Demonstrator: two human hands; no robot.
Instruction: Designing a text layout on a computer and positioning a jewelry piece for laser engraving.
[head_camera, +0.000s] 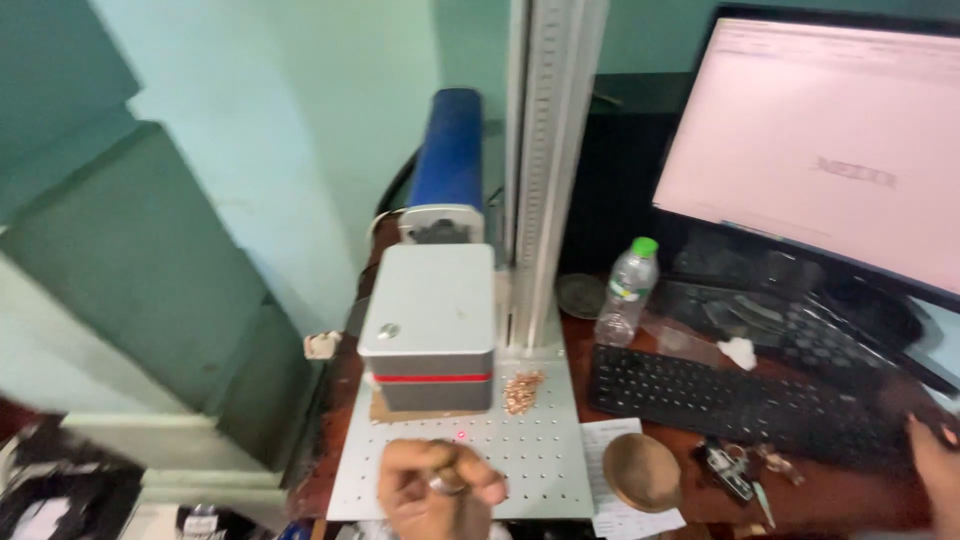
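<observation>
Blurred at six o'clock, the left hand pinches a small ring; the right hand, cropped at four o'clock, has an unreadable grip.

Colours here: the laser head is silver-grey with a thin red stripe near the bottom, and the tube behind it is deep blue. The work plate is pale grey, dotted all over with a grid of small holes, plus a tiny pink-red light spot. Coppery little parts sit piled up. Keyboard is black, the bottle is clear with a green cap, and the wooden bowl is brown.
</observation>
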